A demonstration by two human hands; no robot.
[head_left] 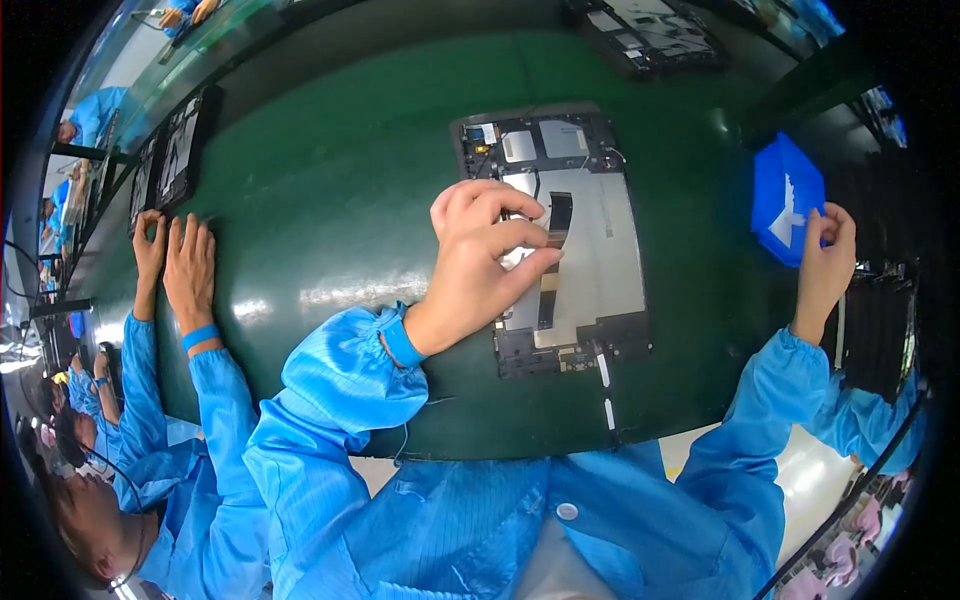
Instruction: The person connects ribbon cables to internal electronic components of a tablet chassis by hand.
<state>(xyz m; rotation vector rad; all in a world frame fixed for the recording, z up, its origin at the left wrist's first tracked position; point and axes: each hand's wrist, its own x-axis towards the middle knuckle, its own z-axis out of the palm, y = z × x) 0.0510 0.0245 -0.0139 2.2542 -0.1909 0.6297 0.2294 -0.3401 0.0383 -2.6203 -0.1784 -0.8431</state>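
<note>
An opened tablet-like device (612, 265) lies on the green table in front of me, its grey plate and dark circuit parts exposed. My left hand (468, 262) is over its left side, with thumb and fingertips pinching a dark, ribbon-like flex cable (547, 305). The cable stands lengthwise over the grey plate; whether its ends are attached I cannot tell. Off to the right, my right hand (830, 255) reaches to the near edge of a blue bin (772, 190) holding white pieces. Its thumb and fingers are pinched together; anything between them is too small to make out.
The green table (330, 190) stretches around the device. Two small white strips (608, 412) lie at its near edge. Another opened device (645, 35) sits at the far right. At left, a co-worker's hands (190, 270) rest near more devices (180, 150).
</note>
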